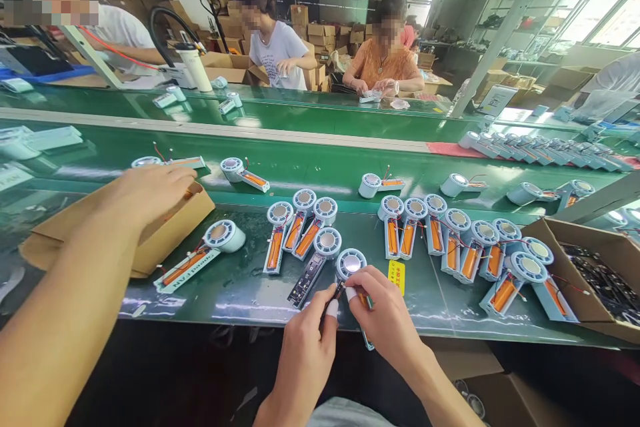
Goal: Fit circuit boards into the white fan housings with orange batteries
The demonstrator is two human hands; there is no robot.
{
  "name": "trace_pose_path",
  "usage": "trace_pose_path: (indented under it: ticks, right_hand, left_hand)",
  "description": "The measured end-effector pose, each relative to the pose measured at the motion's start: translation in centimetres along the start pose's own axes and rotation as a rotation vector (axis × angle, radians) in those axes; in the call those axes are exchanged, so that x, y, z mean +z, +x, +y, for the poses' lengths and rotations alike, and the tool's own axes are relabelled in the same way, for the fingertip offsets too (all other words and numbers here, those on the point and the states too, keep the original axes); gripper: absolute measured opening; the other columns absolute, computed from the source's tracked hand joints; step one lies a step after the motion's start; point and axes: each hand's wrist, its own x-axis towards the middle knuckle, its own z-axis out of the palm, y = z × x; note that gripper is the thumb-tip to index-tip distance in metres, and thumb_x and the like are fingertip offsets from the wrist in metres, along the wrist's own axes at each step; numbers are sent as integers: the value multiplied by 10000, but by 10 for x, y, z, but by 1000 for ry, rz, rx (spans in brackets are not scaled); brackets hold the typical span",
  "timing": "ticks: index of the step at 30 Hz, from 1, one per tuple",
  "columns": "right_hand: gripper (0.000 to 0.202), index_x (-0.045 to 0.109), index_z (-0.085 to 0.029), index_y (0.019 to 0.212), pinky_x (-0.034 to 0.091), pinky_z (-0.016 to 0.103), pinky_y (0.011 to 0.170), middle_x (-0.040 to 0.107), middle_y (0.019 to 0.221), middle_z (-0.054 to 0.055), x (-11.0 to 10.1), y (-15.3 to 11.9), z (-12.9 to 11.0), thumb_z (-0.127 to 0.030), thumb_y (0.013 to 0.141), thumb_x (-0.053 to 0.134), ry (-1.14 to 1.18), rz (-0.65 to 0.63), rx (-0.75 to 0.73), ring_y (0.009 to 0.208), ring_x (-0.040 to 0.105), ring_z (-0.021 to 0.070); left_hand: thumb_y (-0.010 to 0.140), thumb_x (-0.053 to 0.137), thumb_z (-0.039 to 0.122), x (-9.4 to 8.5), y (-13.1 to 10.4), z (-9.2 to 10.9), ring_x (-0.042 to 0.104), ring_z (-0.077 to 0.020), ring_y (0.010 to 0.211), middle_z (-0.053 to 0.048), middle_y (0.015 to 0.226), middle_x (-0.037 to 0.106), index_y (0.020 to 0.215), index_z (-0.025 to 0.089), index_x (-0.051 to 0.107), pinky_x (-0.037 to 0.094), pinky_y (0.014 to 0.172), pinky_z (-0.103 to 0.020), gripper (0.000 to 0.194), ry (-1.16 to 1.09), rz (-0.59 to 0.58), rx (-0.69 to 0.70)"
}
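Observation:
In front of me a light-blue handheld fan (351,261) is tilted between my hands, its round head pointing away. My right hand (387,313) is closed around its open handle. The fingers of my left hand (309,340) pinch a narrow black circuit board (340,289) against the fan, just below its head. My fingers hide most of the handle and part of the board. Just to the left, a second fan (328,241) lies with a black circuit board (306,280) on its handle. Farther left lie several fans (304,200) showing orange batteries and thin wires.
Several battery-fitted fans (457,220) stand grouped on the right, beside a carton (550,230) of black boards. A yellow card (397,276) lies near my right hand. A co-worker's arm (115,227) reaches over a carton (200,213) at left. Behind runs a green conveyor (310,170) with fans.

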Motion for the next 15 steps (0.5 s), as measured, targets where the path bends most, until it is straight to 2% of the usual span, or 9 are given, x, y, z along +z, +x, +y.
trace_pose_path:
  ticks: [3, 6, 9, 12, 15]
  right_hand:
    - [195, 643, -223, 913, 483, 269, 693, 661, 877, 25, 1, 0, 1, -85, 855, 517, -20, 22, -1, 767, 620, 175]
    - [196, 632, -224, 885, 470, 248, 641, 641, 808, 1, 0, 1, 0, -62, 843, 530, -7, -15, 30, 677, 599, 152]
    - [199, 624, -226, 918, 478, 278, 691, 664, 886, 34, 3, -2, -2, -68, 871, 512, -116, 17, -32, 784, 625, 194]
    - [197, 611, -224, 944, 472, 312, 704, 661, 917, 64, 10, -7, -3, -88, 911, 473, -253, 74, -102, 824, 614, 228]
    - [195, 609, -217, 941, 479, 313, 710, 659, 917, 62, 12, -9, -1, -86, 917, 466, -196, 47, -109, 824, 608, 221]
  left_hand:
    - [929, 429, 186, 0, -1, -4, 776, -242, 900, -94, 1068, 787, 1180, 189, 665, 629, 758, -319, 344, 56, 46, 78]
    - [936, 436, 182, -1, 0, -4, 777, -234, 909, -87, 1068, 788, 1172, 185, 670, 634, 769, -305, 332, 46, 26, 67]
    - [930, 443, 162, -1, 0, -2, 774, -231, 930, -86, 1069, 789, 1163, 176, 676, 634, 788, -296, 330, 62, 37, 91]
    - [935, 440, 153, 4, -4, -3, 776, -244, 924, -109, 1066, 787, 1154, 149, 682, 636, 777, -300, 326, 132, 121, 195]
    - [933, 441, 139, 6, -7, -7, 776, -249, 921, -122, 1072, 784, 1177, 135, 681, 636, 779, -300, 343, 154, 134, 233]
